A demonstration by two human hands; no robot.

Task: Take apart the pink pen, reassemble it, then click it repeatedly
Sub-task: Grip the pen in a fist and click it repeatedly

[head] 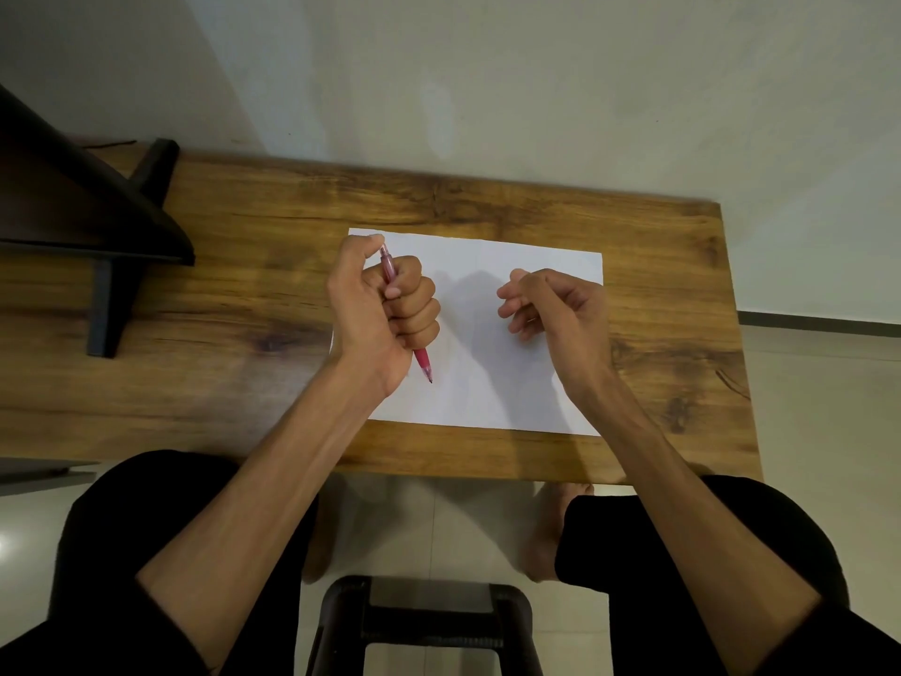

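My left hand grips the pink pen in a fist above the left part of a white sheet of paper. The pen is whole; its tip points down toward me and its clicker end sticks out at the top, under my thumb. My right hand hovers over the right part of the sheet, fingers loosely curled, holding nothing.
The sheet lies on a wooden table. A dark monitor with its black stand occupies the table's far left. A wall rises behind the table. A black stool and my bare feet show below the near edge.
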